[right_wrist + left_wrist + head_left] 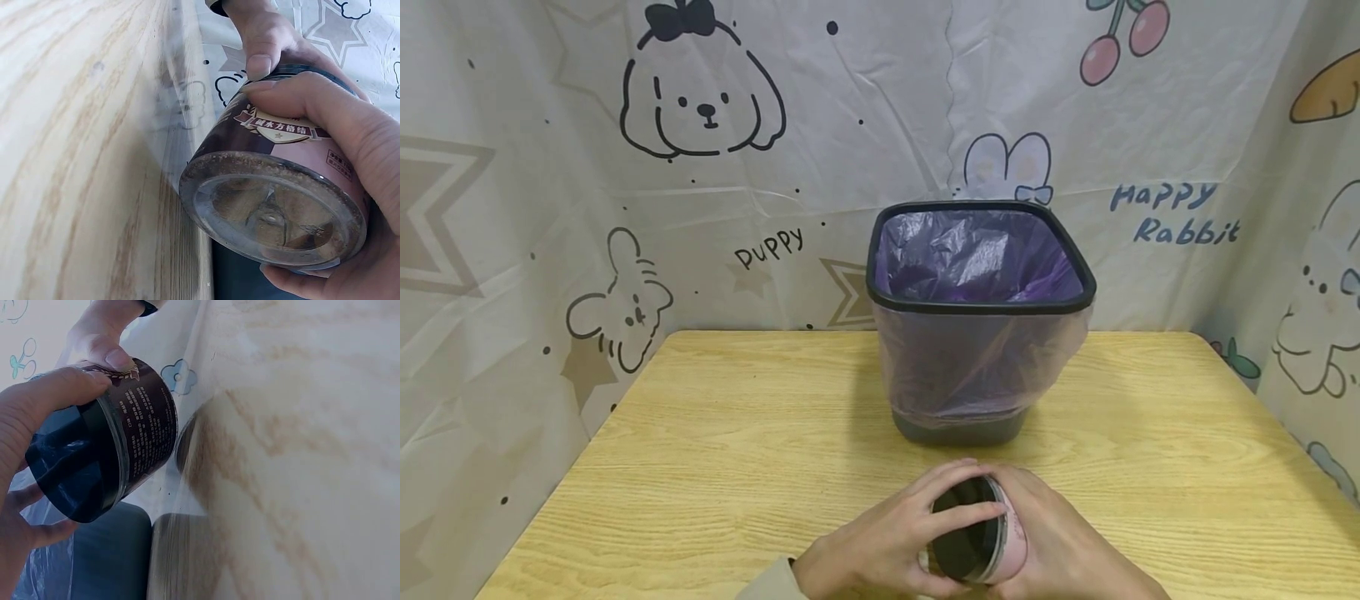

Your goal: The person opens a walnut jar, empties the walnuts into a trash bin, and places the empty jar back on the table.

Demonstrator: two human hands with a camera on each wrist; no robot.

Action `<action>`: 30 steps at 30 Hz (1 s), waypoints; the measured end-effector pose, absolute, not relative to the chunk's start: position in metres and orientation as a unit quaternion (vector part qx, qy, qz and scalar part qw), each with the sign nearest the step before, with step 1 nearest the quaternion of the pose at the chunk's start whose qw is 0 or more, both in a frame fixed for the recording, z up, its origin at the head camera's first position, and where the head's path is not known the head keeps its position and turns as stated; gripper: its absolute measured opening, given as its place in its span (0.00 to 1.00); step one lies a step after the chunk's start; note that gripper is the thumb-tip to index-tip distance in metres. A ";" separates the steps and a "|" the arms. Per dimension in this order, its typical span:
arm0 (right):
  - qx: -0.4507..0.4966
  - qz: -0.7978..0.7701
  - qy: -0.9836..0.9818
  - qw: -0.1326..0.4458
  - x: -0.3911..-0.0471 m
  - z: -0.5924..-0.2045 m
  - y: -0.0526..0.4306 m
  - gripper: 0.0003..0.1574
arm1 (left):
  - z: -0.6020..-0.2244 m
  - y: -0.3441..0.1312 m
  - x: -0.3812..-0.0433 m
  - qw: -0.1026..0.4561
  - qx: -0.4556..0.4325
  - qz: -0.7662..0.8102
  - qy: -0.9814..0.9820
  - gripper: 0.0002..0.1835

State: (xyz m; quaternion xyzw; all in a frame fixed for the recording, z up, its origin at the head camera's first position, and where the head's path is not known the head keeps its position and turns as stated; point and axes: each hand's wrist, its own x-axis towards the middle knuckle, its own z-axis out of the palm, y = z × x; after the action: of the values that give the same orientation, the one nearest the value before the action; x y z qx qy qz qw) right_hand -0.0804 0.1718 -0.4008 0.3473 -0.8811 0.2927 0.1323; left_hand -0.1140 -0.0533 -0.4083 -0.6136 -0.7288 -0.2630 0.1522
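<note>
1. Closest to me are two bare hands around a jar [149, 425], over the table's near part, in front of the bin and well away from the far edge.
2. The left hand [898, 533] has its fingers spread and curved over the black lid [962, 554] — thumb on one side, fingertips on the other — so it has a firm hold of that end.
3. The right hand [1060, 533] is wrapped around the jar's body, thumb along the label [281, 128], fingers underneath.
4. The jar is tipped over, its lid facing the table's left edge. The lid is on it; whether its side touches the wood I cannot tell. The label is maroon and pink with printed characters, and something brownish shows through the clear base [272, 215].
5. A beige sleeve [775, 581] ends at the left wrist.
6. Just beyond the hands stands a dark bin [958, 429], upright, between them and the table's far edge, a little nearer the far right corner than the far left one. A purple bag [977, 250] lines it and hangs outside below the black rim [981, 308].
7. The table [760, 417] is pale, yellowish wood grain; behind its far edge hangs a cloth [850, 158] — puppy, rabbit and cherries drawn on it.
</note>
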 end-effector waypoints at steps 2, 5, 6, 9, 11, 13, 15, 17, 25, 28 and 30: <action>0.349 0.290 -0.880 0.136 -0.081 -0.401 0.172 0.65 | -0.408 -0.053 -0.114 0.154 -0.611 -0.265 -0.730 0.50; 0.353 0.292 -0.879 0.136 -0.082 -0.402 0.171 0.66 | -0.409 -0.054 -0.114 0.161 -0.608 -0.264 -0.731 0.52; 0.352 0.293 -0.879 0.135 -0.083 -0.402 0.171 0.65 | -0.409 -0.054 -0.114 0.162 -0.607 -0.262 -0.732 0.52; 0.349 0.294 -0.880 0.130 -0.082 -0.402 0.172 0.65 | -0.409 -0.055 -0.114 0.159 -0.603 -0.257 -0.738 0.52; 0.351 0.290 -0.880 0.133 -0.082 -0.402 0.172 0.65 | -0.408 -0.055 -0.113 0.159 -0.601 -0.254 -0.741 0.51; 0.352 0.288 -0.880 0.135 -0.082 -0.402 0.172 0.66 | -0.408 -0.055 -0.114 0.160 -0.601 -0.256 -0.740 0.51; 0.354 0.288 -0.879 0.135 -0.082 -0.402 0.172 0.67 | -0.408 -0.055 -0.114 0.160 -0.604 -0.261 -0.736 0.52; 0.352 0.288 -0.880 0.133 -0.083 -0.402 0.172 0.67 | -0.408 -0.055 -0.115 0.157 -0.608 -0.266 -0.732 0.52; 0.349 0.293 -0.881 0.126 -0.082 -0.401 0.172 0.61 | -0.409 -0.055 -0.114 0.146 -0.615 -0.268 -0.727 0.49; 0.353 0.293 -0.879 0.126 -0.083 -0.401 0.172 0.61 | -0.409 -0.055 -0.113 0.146 -0.611 -0.266 -0.731 0.49; 0.355 0.294 -0.878 0.125 -0.083 -0.401 0.172 0.61 | -0.409 -0.054 -0.113 0.146 -0.609 -0.267 -0.732 0.49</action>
State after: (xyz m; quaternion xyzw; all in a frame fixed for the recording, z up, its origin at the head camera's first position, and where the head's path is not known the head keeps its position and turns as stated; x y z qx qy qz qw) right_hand -0.0829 0.1724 -0.4013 0.3555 -0.8785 0.2940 0.1247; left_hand -0.1133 -0.0544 -0.4090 -0.6093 -0.7323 -0.2665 0.1464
